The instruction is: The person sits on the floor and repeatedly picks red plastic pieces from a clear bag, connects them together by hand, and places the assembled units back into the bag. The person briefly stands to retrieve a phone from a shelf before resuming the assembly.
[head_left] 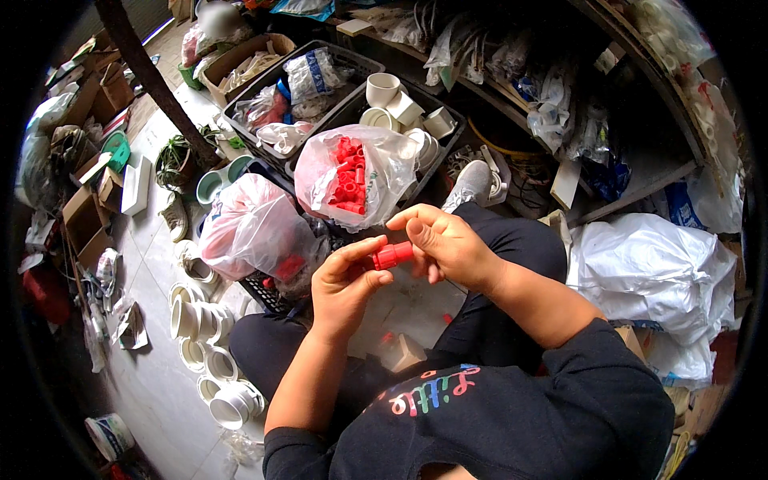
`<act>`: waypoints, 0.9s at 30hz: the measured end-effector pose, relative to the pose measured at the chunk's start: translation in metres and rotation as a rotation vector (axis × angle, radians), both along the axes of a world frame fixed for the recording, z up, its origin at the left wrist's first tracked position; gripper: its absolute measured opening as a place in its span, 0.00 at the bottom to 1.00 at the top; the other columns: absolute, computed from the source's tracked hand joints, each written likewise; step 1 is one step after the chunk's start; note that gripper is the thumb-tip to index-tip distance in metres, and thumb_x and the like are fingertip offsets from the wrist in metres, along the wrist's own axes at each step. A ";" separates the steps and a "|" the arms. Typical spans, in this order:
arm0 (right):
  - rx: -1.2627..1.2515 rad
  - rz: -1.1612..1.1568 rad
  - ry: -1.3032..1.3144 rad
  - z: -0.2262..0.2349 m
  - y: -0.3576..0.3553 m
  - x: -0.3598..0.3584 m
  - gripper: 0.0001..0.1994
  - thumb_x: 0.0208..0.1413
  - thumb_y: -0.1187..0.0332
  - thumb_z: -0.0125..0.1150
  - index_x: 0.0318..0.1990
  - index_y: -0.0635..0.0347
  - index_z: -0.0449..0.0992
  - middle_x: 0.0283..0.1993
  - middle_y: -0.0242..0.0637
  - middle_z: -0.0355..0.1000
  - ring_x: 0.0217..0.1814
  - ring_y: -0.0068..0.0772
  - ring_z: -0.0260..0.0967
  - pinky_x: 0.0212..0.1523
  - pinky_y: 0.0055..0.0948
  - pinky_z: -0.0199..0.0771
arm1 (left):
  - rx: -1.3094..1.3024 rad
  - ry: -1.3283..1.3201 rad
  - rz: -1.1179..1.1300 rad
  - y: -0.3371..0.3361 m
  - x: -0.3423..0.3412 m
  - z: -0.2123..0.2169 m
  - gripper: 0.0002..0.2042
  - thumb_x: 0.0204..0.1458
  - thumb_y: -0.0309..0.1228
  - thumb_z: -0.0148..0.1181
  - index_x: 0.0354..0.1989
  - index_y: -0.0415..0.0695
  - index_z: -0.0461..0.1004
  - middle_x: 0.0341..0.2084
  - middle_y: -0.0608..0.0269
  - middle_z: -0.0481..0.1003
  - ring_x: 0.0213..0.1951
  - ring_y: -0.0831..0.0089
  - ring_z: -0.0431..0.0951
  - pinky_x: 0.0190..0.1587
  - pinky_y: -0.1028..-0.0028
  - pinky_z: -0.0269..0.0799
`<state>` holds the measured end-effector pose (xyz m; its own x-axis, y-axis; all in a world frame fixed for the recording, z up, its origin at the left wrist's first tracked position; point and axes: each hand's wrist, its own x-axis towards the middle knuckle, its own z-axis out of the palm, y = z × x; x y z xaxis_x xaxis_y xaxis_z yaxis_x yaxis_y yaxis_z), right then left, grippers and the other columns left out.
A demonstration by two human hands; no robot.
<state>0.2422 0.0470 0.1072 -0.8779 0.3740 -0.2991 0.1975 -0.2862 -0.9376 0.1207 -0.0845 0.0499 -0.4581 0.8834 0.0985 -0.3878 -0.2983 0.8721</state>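
Observation:
A small red plastic pipe fitting (390,256) lies sideways between my two hands, above my lap. My left hand (342,276) pinches its wider left end between thumb and fingers. The narrower right end meets the curled fingers of my right hand (454,246), which closes on it, partly hiding that end. In front of my hands stands a clear plastic bag (392,160), its mouth open, holding several red fittings (347,178) of the same colour. Left of it, a knotted-looking translucent bag (254,220) shows pinkish-red contents.
Black crates (280,76) ahead hold bagged parts and white pipe pieces (402,108). More white pipe fittings (210,322) line the floor (160,392) at left. On the right are a large white sack (648,276) and a wooden shelf (640,192). A dark pole (152,76) slants at upper left.

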 end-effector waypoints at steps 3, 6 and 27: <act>0.114 -0.062 0.074 -0.001 -0.007 -0.003 0.18 0.52 0.66 0.56 0.48 0.61 0.62 0.28 0.28 0.66 0.27 0.15 0.63 0.27 0.16 0.64 | 0.014 -0.026 -0.008 0.002 0.001 0.001 0.19 0.39 0.15 0.60 0.43 0.36 0.69 0.41 0.59 0.71 0.40 0.75 0.71 0.43 0.78 0.68; 0.105 -0.034 0.020 0.002 -0.006 -0.002 0.16 0.52 0.65 0.55 0.47 0.60 0.64 0.26 0.27 0.66 0.26 0.13 0.63 0.25 0.15 0.64 | 0.014 -0.072 0.006 0.001 0.002 -0.001 0.16 0.40 0.15 0.60 0.40 0.37 0.70 0.40 0.59 0.72 0.40 0.76 0.71 0.43 0.78 0.68; 0.784 0.941 -0.553 -0.160 0.024 0.007 0.18 0.45 0.57 0.57 0.40 0.58 0.71 0.40 0.44 0.71 0.44 0.44 0.68 0.44 0.38 0.66 | -0.334 -0.324 0.251 -0.027 -0.095 0.000 0.09 0.53 0.34 0.52 0.38 0.45 0.68 0.36 0.63 0.72 0.22 0.85 0.66 0.16 0.89 0.56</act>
<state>0.2490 0.0705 -0.0528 -0.7286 -0.0662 -0.6817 0.4239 0.7382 -0.5247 0.0259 -0.1113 0.0502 -0.6201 0.7012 -0.3518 -0.6057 -0.1429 0.7827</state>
